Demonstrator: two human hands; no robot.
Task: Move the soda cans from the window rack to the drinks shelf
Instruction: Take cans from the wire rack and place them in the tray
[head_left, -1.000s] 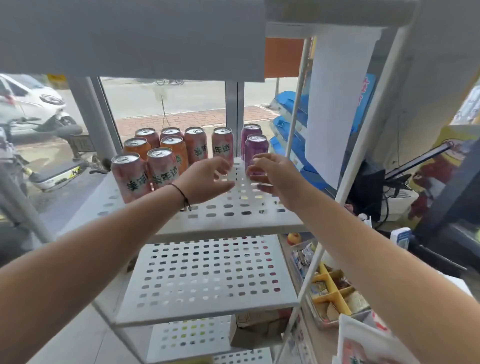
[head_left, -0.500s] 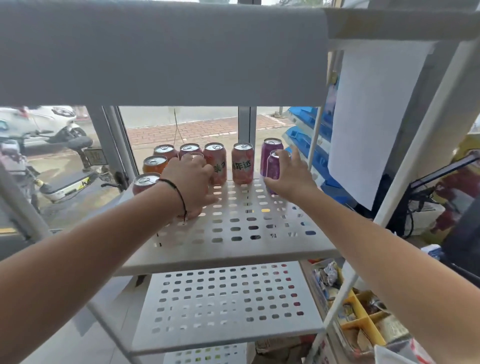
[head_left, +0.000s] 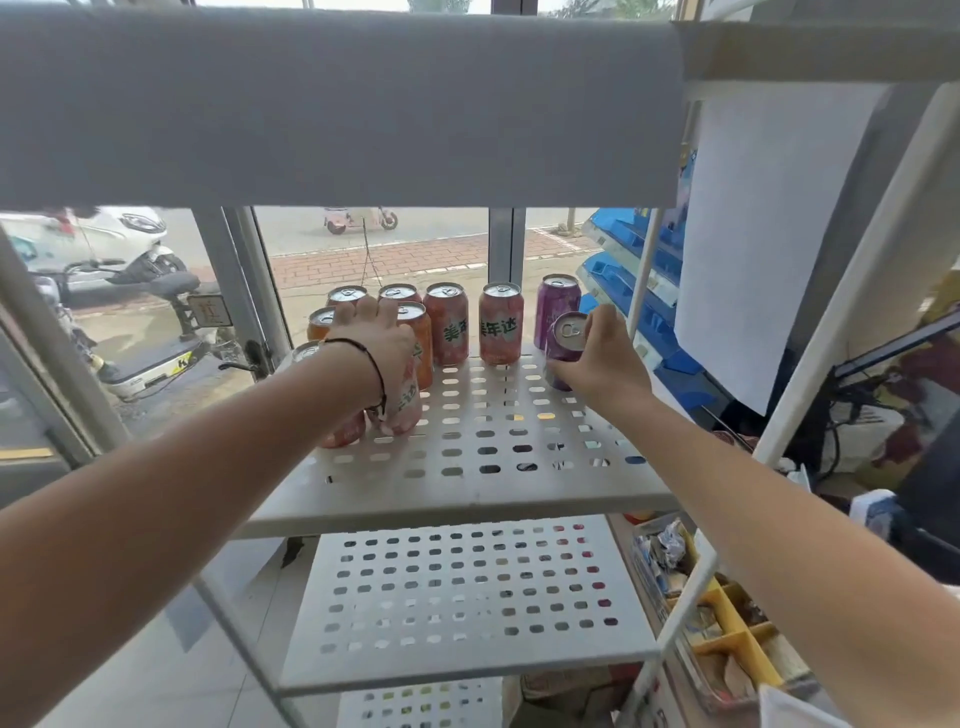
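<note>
On the perforated white rack shelf (head_left: 483, 467) by the window, a pink can (head_left: 404, 408) is gripped by the left hand (head_left: 382, 343). Green characters "美年达" are printed on the orange cans (head_left: 500, 323) behind. A purple can (head_left: 566, 349) is clasped by the right hand's (head_left: 605, 358) curled fingers.

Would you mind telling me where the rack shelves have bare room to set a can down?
The can shelf is bare along its front, between the left hand and right hand. The shelf below shows nothing on it. The back is crowded: orange cans in a row, a purple can rightward, more clustered left.
</note>
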